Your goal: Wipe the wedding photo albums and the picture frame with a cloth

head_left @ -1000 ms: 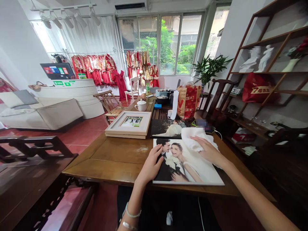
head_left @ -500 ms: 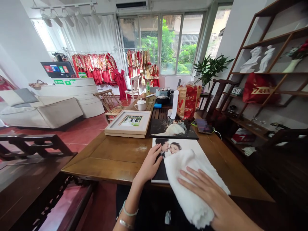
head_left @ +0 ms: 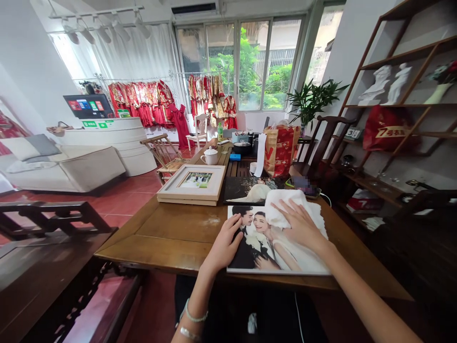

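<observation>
A photo print panel (head_left: 262, 247) of a couple lies flat at the table's near edge. My left hand (head_left: 225, 240) rests on its left side, fingers stretched out and pressing lightly on the dark part of the picture. With fingers spread, my right hand (head_left: 300, 224) lies flat on a white cloth (head_left: 285, 200), pressing it against the panel's upper right area. The cloth covers that corner and overlaps the edge of a second, darker photo panel (head_left: 237, 190) just behind.
Stacked picture frames (head_left: 191, 186) sit to the left on the wooden table (head_left: 157, 238). Farther back stand a white lidded cup (head_left: 210, 156), a red and brown paper bag (head_left: 280, 152) and a phone (head_left: 303, 186) with a cable. A dark chair (head_left: 319, 147) is at the right.
My right hand has slid the white cloth forward, away from me, from the panel's near right part to its far right corner, uncovering the picture's lower part. My left hand stays in place.
</observation>
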`<action>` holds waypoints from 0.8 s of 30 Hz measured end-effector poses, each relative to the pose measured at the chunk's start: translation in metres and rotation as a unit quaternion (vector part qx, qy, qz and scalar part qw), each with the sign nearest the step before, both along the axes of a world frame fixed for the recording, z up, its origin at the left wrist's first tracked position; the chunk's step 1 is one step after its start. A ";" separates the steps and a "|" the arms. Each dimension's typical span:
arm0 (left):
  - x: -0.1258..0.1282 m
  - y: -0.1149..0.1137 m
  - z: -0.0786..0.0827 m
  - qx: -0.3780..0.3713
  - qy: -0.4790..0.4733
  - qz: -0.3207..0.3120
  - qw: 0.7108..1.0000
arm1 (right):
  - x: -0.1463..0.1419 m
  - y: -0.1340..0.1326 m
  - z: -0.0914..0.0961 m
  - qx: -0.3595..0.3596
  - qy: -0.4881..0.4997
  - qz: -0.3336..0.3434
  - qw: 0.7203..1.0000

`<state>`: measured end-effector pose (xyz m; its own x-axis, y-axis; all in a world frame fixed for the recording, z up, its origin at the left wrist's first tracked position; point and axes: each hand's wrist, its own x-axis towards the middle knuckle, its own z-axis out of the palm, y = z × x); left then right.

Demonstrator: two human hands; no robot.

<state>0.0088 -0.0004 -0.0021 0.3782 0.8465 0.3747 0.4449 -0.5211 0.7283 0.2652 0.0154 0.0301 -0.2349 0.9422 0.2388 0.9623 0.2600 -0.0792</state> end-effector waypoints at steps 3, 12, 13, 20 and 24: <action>0.000 0.000 -0.001 0.003 -0.001 -0.001 1.000 | -0.018 -0.023 -0.002 0.017 -0.003 0.064 0.998; 0.000 0.000 -0.003 0.008 -0.009 0.000 1.000 | -0.022 -0.123 0.001 -0.037 0.005 0.164 0.986; 0.000 0.000 -0.003 0.008 -0.009 0.000 1.000 | -0.018 -0.126 0.001 -0.041 0.012 0.164 0.986; 0.000 -0.001 0.001 -0.005 -0.001 0.001 1.000 | 0.021 -0.097 -0.012 0.015 0.052 0.091 0.994; 0.000 -0.002 0.003 -0.010 0.008 -0.003 1.000 | 0.033 -0.060 -0.016 0.019 0.044 0.031 0.998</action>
<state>0.0091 -0.0022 0.0006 0.3885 0.8517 0.3517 0.4532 -0.5090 0.7318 0.2984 -0.0442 0.0142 -0.2683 0.9169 0.2956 0.9343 0.3225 -0.1522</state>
